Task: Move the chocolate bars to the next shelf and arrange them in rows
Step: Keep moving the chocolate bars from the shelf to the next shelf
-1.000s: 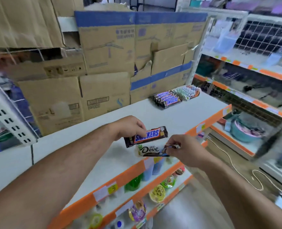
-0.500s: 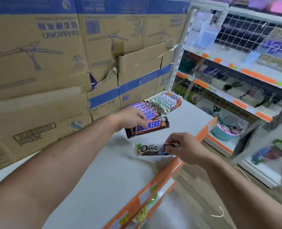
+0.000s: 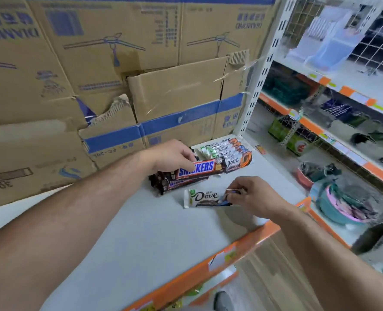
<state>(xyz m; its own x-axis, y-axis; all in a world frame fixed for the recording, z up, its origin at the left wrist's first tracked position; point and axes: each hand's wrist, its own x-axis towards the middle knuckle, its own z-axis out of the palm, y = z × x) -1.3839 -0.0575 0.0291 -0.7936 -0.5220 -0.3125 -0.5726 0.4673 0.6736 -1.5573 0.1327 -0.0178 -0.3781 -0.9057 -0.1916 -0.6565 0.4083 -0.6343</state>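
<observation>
The left hand (image 3: 170, 157) grips a brown wrapped bar labelled SNICKERS (image 3: 197, 168) just over the Snickers row (image 3: 174, 184) on the white metal shelf (image 3: 141, 232). The right hand (image 3: 255, 196) pinches one end of a white wrapped bar labelled Dove (image 3: 205, 197), just in front of that row.

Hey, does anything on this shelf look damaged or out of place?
Yes. The low box at the back, left of the Snickers row, is torn: its upper corner is ripped open and crumpled, frayed corrugation showing. Tape hangs loose on the next box.
</observation>
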